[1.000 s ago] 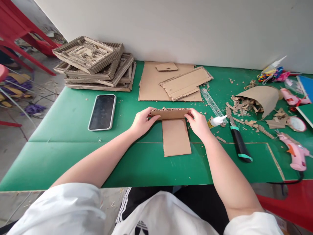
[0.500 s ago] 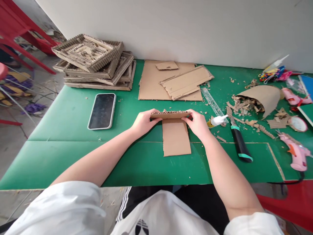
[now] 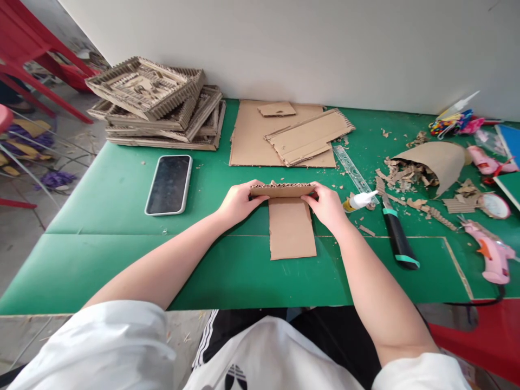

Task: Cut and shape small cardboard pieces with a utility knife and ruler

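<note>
Between my hands a narrow cardboard strip (image 3: 281, 191) stands on its edge, its ragged corrugated side facing up. My left hand (image 3: 240, 203) pinches the strip's left end, thumb in front and fingers behind. At the right end my right hand (image 3: 325, 202) grips it the same way. A flat rectangular cardboard piece (image 3: 291, 230) lies on the green table below the strip, its far edge meeting or passing under it; the exact contact is hidden.
Left of my hands lies a phone (image 3: 169, 185), with stacked cardboard frames (image 3: 154, 103) behind. Cardboard sheets (image 3: 247, 135) lie at the back. On the right are a clear ruler (image 3: 350, 167), a glue bottle (image 3: 361, 201), a utility knife (image 3: 398, 238), cardboard scraps (image 3: 406, 176) and a pink glue gun (image 3: 492, 252).
</note>
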Tool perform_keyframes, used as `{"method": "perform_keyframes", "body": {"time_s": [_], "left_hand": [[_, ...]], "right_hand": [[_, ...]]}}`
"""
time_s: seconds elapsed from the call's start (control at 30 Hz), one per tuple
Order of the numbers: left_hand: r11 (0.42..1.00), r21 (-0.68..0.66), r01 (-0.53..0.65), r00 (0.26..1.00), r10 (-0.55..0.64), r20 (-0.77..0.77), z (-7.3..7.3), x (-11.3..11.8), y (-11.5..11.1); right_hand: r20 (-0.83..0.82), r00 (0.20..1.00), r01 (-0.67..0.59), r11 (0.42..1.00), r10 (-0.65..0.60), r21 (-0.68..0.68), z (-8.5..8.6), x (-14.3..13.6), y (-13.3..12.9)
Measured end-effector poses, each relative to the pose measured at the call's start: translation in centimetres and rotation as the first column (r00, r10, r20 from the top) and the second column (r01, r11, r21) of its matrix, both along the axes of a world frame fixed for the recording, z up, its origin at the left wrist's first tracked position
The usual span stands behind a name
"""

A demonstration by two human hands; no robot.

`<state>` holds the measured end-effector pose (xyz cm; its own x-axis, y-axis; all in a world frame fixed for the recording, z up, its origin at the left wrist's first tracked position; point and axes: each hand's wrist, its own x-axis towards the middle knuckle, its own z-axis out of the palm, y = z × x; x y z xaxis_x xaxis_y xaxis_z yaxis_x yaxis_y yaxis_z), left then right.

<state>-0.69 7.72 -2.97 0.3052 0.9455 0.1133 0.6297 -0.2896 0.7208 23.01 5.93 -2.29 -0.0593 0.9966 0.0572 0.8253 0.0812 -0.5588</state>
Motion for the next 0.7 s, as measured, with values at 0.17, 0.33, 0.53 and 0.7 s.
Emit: {"method": "perform_keyframes", "body": {"time_s": [0.17, 0.33, 0.53, 0.7], "left_hand": [[1.000, -0.010, -0.001, 1.000, 0.001, -0.011, 0.03, -0.06, 0.02], [1.000, -0.013, 0.001, 1.000, -0.001, -0.003, -0.10, -0.07, 0.03], [1.000, -0.016, -0.004, 1.000, 0.003, -0.016, -0.07, -0.08, 0.04], [1.000, -0.013, -0.002, 1.000, 0.001, -0.021, -0.07, -0.09, 0.04]], "right_hand": [[0.002, 1.000, 0.001, 1.000, -0.001, -0.012, 0.01, -0.03, 0.04], [0.008, 1.000, 0.006, 1.000, -0.006, -0.019, 0.04, -0.05, 0.02], [0.015, 1.000, 0.007, 1.000, -0.007, -0.024, 0.10, -0.04, 0.01], [0.014, 1.000, 0.003, 1.000, -0.003, -0.017, -0.03, -0.04, 0.04]]}}
